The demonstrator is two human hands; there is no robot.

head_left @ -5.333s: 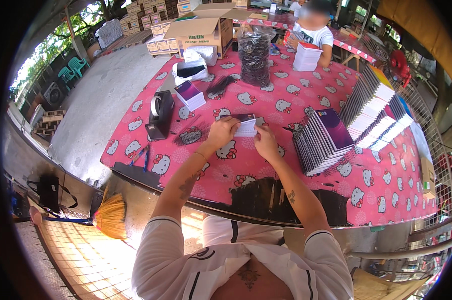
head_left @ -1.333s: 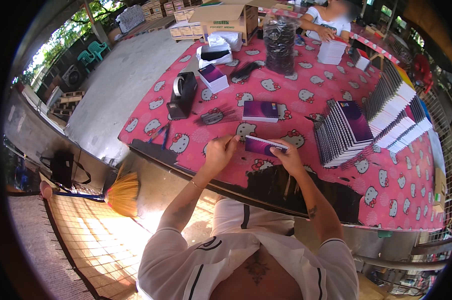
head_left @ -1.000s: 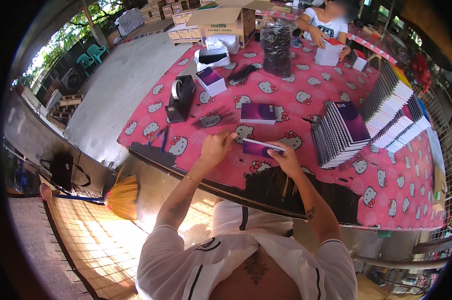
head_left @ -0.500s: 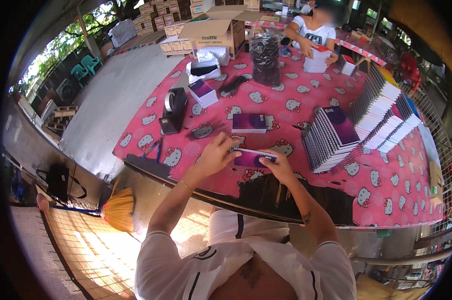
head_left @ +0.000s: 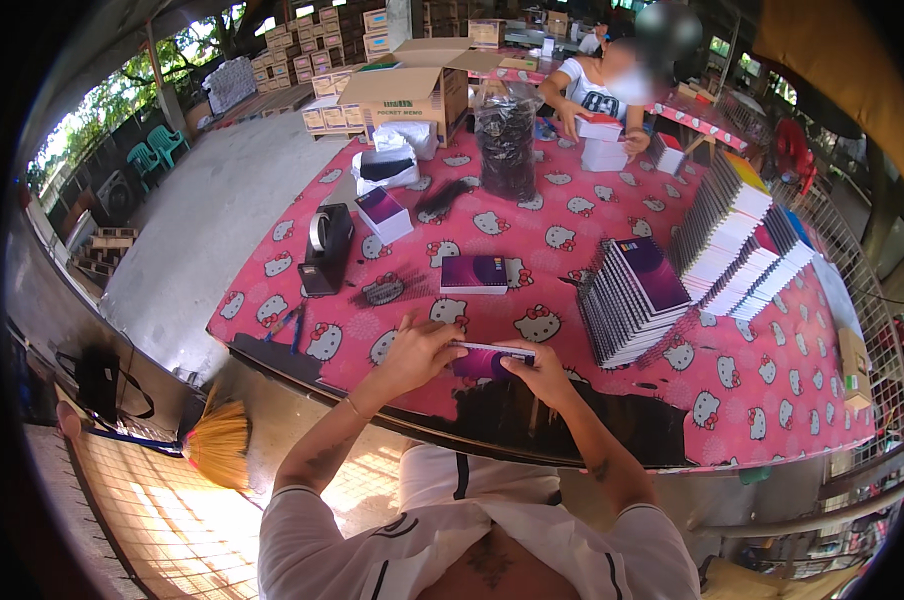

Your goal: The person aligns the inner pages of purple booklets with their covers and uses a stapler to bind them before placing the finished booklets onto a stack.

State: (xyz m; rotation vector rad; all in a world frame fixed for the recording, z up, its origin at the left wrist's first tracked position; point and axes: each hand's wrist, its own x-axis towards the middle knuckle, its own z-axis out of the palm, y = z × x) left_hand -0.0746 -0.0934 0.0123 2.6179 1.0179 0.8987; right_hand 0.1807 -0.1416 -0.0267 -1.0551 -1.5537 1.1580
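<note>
Above the near table edge, both my hands hold a small purple notebook [head_left: 480,363], tilted with its page edges upward. My right hand [head_left: 542,376] grips its right end, thumb across the cover. At the left end, my left hand [head_left: 422,352] closes its fingers on the edge; whether a thin wire is also between them is too small to tell. Just beyond lies a purple-covered notepad stack [head_left: 474,275]. Another stack [head_left: 384,215] sits farther left, beside a black tabletop device [head_left: 328,250]. Spiral-bound purple notebooks [head_left: 637,300] are piled to the right.
Taller stacks of bound notebooks [head_left: 727,235] stand at the right. Black wire coils [head_left: 387,290] lie left of the middle, near blue-handled pliers [head_left: 297,330]. A dark-filled plastic bag [head_left: 507,150] and an open carton [head_left: 412,100] stand behind. Across the table, a co-worker [head_left: 597,100] handles notepads.
The whole view has shifted, so the table sits slightly lower and more left. My left fingers have closed in on the notebook's left edge; the right hand keeps its grip.
</note>
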